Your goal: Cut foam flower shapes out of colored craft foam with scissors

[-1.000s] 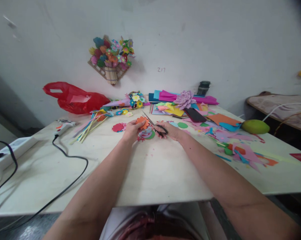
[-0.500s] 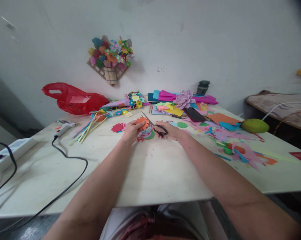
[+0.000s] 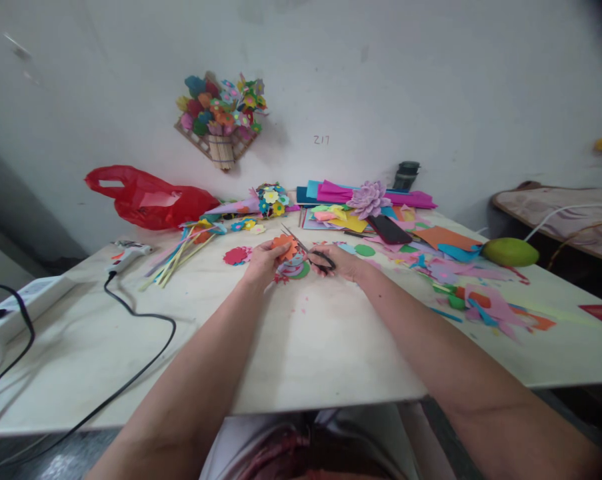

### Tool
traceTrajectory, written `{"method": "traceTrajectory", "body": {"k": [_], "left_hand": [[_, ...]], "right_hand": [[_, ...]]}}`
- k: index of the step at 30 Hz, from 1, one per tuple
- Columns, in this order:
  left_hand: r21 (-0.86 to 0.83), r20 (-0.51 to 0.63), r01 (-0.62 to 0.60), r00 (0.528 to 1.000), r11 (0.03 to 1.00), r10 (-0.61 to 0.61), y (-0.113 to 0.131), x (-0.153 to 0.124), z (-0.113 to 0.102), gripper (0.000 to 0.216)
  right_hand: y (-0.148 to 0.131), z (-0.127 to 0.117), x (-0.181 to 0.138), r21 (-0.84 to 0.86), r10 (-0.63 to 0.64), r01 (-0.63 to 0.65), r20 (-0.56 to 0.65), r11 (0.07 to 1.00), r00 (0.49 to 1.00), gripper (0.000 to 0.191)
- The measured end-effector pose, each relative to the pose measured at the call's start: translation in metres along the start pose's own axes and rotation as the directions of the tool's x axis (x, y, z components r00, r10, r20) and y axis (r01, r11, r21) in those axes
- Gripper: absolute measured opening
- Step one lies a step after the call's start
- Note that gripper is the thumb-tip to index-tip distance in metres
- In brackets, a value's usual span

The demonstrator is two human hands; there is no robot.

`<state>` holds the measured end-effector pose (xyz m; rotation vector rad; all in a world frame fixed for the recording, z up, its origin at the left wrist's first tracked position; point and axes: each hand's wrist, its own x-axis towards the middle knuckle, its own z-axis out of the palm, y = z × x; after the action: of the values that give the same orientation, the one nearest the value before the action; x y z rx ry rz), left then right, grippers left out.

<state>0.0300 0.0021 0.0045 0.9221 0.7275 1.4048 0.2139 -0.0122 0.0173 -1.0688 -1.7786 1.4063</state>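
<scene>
My left hand (image 3: 265,261) pinches an orange scalloped flower cutout (image 3: 285,246), which looks like paper or foam. In my right hand (image 3: 341,261) is a pair of scissors (image 3: 323,260) with black handles, its blades pointing up and left along the cutout's right edge. Whether the blades touch the cutout is hard to tell. Under and between my hands lie green, pink and red cut shapes (image 3: 303,270), partly covered. A red scalloped cutout (image 3: 237,255) rests on the table just left of my left hand.
On the white table (image 3: 325,360), a glue gun (image 3: 131,255) with a black cord and a power strip (image 3: 25,310) lie left. A red plastic bag (image 3: 155,200) sits behind. Coloured sheets (image 3: 395,199), a phone (image 3: 389,230), scraps (image 3: 491,303) and a green mango-like fruit (image 3: 511,252) lie right.
Both hands keep nearly the same place, the cutout and scissors still in them. The scissors' handles look slightly closer together now.
</scene>
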Motion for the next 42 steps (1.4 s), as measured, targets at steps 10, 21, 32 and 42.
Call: {"method": "traceTrajectory", "body": {"k": [10,21,32,42], "left_hand": [[0.01,0.026,-0.014,1.0,1.0,0.014,0.0004,-0.0002,-0.001,0.018],[0.011,0.014,-0.025,1.0,1.0,0.024,0.0007,-0.0026,0.0005,0.023],[0.012,0.013,-0.028,1.0,1.0,0.028,0.0007,-0.0013,0.0003,0.023],[0.018,0.001,-0.031,1.0,0.999,0.031,0.0008,-0.0013,-0.0001,0.019]], "right_hand": [[0.0011,-0.0006,0.0013,0.017,0.018,-0.018,-0.007,1.0,1.0,0.022],[0.0001,-0.0005,-0.0019,0.03,-0.036,0.035,0.053,0.999,0.998,0.024],[0.0,0.0014,0.0005,0.033,-0.005,0.004,0.021,0.999,1.0,0.022],[-0.0044,0.0055,-0.0013,0.078,0.015,-0.013,-0.02,0.997,1.0,0.019]]}}
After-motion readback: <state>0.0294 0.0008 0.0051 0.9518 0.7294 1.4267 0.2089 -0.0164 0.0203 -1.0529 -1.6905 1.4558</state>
